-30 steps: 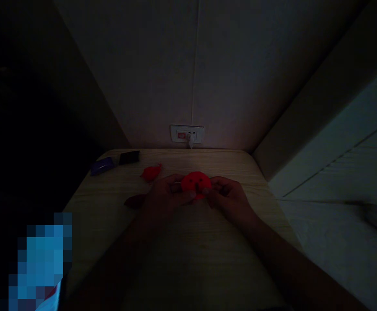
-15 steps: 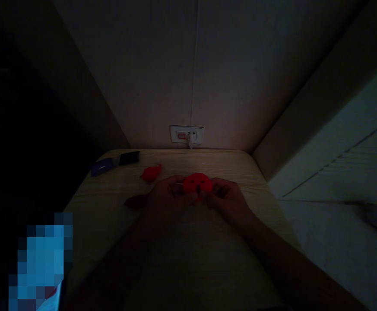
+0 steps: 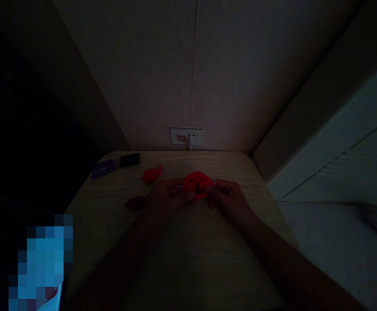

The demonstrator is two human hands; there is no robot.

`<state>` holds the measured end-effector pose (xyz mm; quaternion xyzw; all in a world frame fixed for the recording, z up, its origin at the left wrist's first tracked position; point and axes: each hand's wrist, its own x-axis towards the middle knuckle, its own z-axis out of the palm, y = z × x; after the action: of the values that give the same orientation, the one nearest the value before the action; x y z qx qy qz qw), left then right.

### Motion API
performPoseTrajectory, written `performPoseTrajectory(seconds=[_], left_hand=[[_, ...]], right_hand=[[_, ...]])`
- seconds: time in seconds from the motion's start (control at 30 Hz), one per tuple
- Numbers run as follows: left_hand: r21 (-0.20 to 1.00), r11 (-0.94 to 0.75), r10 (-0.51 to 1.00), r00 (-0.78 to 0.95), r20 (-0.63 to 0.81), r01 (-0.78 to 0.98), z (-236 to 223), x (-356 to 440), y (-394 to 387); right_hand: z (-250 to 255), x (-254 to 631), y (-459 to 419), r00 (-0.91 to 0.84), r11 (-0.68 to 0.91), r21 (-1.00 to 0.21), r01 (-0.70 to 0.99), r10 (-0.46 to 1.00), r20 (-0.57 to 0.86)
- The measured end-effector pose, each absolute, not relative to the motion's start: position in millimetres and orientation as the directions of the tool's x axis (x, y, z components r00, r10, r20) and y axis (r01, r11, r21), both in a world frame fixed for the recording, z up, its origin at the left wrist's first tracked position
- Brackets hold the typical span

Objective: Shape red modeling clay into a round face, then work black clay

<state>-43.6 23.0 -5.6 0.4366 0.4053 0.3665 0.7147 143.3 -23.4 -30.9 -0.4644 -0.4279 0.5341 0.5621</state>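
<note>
Between my two hands is a flat, round red piece with dark marks like two eyes and a nose; its material is hard to make out in the dim light. My left hand pinches its left and lower edge, thumb in front. My right hand grips the right edge the same way, thumb on the lower front. A dark red elongated thing lies just left of my left hand, partly hidden by it. Behind that hand rests a small bright red lump with a pointed tip.
On the wooden tabletop, a purple packet and a black flat item lie at the back left. A wall socket with a plug in it sits behind the table. A blurred blue patch glows at lower left.
Both thumbs have moved apart along the lower front of the red piece, and more of its lower edge shows. The other things stay where they were.
</note>
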Motion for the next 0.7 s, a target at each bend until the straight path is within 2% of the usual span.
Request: performPoseTrajectory(seconds=[0.3, 0.5, 0.7], left_hand=[[0.908, 0.362, 0.886, 0.381, -0.265, -0.211, 0.6, -42.2, 20.0], [0.892, 0.397, 0.880, 0.364, -0.304, -0.215, 0.1, -41.7, 20.9], [0.890, 0.386, 0.881, 0.384, -0.277, -0.244, -0.5, -42.0, 21.8]], right_hand=[[-33.5, 144.9, -22.7, 0.056, -0.002, -0.958, -0.286, 0.998, -0.019], [-31.5, 145.3, -23.5, 0.052, -0.009, -0.968, -0.251, 0.998, -0.022], [-30.6, 144.7, -23.3, 0.056, -0.005, -0.960, -0.281, 0.998, -0.022]])
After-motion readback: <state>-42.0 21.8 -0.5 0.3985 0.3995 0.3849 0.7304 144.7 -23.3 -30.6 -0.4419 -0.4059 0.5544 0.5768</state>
